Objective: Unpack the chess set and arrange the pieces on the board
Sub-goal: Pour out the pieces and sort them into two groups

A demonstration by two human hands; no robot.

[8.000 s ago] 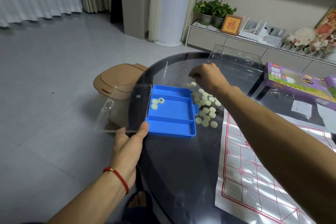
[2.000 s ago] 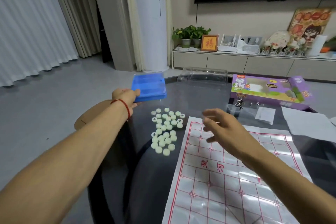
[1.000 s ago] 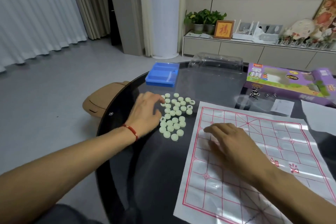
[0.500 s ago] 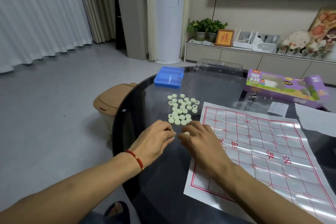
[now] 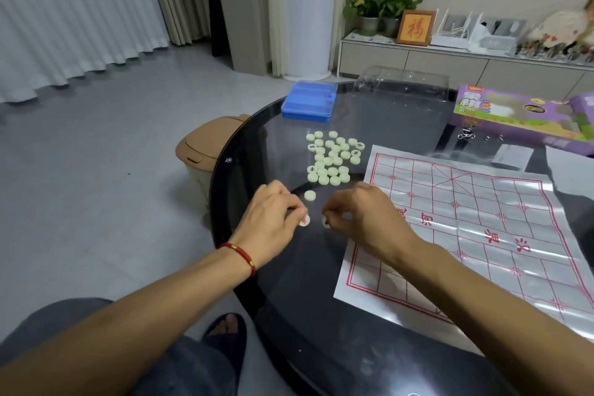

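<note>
Left hand (image 5: pixel 273 215) pinching one pale piece (image 5: pixel 304 220), right hand (image 5: pixel 363 215) pinching another piece (image 5: pixel 326 221), mid-frame over dark surface (image 5: pixel 289 283); remaining pile (image 5: pixel 332 157) above, board (image 5: pixel 475 228) at right.

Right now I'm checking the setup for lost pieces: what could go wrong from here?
The loose pile of pieces lies on smooth glass not far from the table edge; a nudge could send some off. The board sheet looks creased and may shift. Each hand pinches a piece above bare glass.
</note>
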